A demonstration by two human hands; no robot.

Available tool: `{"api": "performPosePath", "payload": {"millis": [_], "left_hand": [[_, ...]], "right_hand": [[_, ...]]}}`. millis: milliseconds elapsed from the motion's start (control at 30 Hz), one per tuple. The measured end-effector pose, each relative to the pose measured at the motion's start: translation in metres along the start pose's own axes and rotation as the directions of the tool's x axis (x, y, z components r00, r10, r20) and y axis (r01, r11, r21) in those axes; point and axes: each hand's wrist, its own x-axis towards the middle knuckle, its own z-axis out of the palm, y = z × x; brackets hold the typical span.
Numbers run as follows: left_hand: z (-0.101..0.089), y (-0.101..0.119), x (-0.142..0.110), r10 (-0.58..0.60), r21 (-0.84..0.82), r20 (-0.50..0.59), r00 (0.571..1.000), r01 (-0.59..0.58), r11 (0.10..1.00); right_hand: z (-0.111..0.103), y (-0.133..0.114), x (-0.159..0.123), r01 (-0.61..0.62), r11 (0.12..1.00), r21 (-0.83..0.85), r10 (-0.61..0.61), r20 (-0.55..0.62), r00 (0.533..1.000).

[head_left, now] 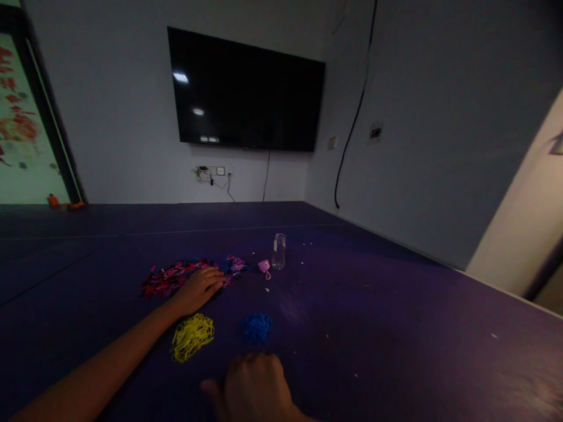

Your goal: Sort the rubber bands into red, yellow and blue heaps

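My left hand [202, 288] reaches over the right part of a mixed pile of rubber bands [165, 280] in red, pink, blue and black. Its fingers are stretched out and apart from the thumb, with the tips at the bands. Nearer to me, a heap of yellow rubber bands [192, 337] lies beside my left wrist. To its right is a smaller heap of blue rubber bands [257, 327]. Just below the blue heap, my right hand [255, 384] is closed with its back up and thumb out to the left. Its fingertips are hidden, so anything in them is out of sight.
A clear bottle [278, 255] stands uncapped beyond the heaps, with a pink cap [264, 266] and its loop beside it. Small white scraps [267, 289] dot the dark purple surface [373, 322]. A television [246, 94] hangs on the wall behind, and a black cable [358, 111] dangles at the right.
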Motion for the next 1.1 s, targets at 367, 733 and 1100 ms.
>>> {"api": "performPosePath", "payload": {"millis": [367,733,1100], "left_hand": [[0.0,0.001,0.0,0.013,-0.039,-0.006,1.0,-0.014,0.999],[-0.004,0.005,0.001,0.014,-0.046,-0.021,1.0,-0.015,0.999],[-0.006,0.008,0.002,0.061,-0.04,-0.026,0.998,-0.062,0.997]], "right_hand": [[0.002,0.006,0.005,0.011,1.0,0.028,-0.011,-0.001,1.0],[-0.021,-0.013,-0.007,-0.016,1.0,-0.002,0.016,0.163,0.987],[0.02,0.007,0.014,0.257,0.964,-0.068,-0.263,-0.106,0.959]]}}
